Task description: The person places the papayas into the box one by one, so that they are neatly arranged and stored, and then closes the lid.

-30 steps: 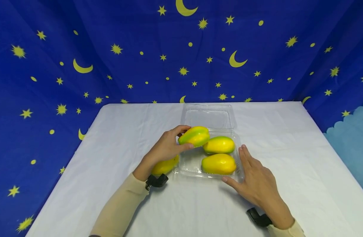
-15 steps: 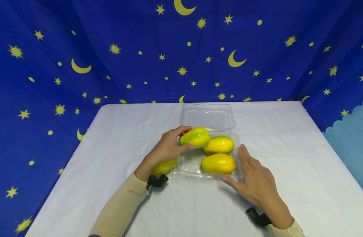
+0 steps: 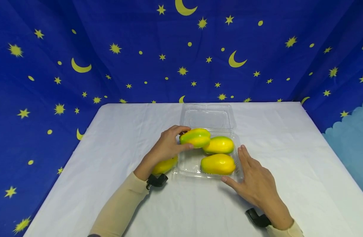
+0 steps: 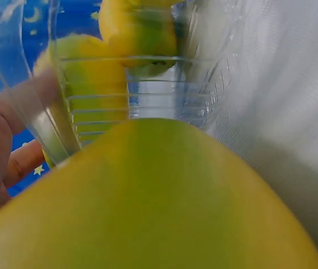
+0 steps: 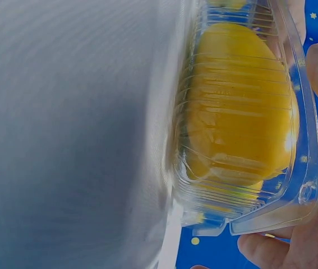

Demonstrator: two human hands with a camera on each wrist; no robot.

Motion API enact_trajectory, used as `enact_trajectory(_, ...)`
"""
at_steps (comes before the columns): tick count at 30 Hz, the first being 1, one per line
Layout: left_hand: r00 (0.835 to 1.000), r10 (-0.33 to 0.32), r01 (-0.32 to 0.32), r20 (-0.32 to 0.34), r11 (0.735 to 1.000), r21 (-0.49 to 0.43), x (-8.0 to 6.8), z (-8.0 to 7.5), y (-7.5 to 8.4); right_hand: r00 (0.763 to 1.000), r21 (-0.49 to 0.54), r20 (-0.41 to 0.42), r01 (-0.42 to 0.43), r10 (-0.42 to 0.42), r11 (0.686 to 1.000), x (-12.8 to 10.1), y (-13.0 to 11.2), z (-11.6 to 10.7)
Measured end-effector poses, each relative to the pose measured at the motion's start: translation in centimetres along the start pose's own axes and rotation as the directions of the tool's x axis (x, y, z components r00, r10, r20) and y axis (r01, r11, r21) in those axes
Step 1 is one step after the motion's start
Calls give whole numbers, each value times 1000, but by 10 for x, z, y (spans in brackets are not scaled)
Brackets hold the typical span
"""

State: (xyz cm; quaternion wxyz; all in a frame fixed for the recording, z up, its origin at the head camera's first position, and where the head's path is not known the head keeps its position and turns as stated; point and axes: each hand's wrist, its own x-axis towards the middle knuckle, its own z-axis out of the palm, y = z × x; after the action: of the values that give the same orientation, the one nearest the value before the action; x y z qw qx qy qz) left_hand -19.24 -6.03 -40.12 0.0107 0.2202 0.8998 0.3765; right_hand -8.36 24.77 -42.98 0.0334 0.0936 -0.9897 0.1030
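Observation:
My left hand holds a yellow-green papaya between thumb and fingers, over the back left of a clear plastic container. In the container's right half lie two more papayas, a back one and a front one. My right hand is spread along the container's right side, its thumb at the front right corner and its fingers straight by the rim. Another papaya lies left of the container, partly hidden by my left wrist; it fills the foreground of the left wrist view.
The container's hinged lid lies folded back behind it. A white cloth covers the table, and a blue curtain with yellow moons and stars hangs behind.
The papaya in my left hand has shifted very slightly right and down over the container. My right hand has stayed at the container's side.

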Motion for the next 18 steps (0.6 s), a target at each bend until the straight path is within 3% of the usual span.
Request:
enact_trajectory(9, 999, -1, 3, -34, 998, 61, 0, 2, 1, 1000, 5, 4, -6, 6, 1000, 0, -1, 0)
enact_trajectory(18, 1000, -3, 4, -19, 997, 72, 0, 0, 4, 1000, 0, 11, -11, 11, 1000, 0, -1, 0)
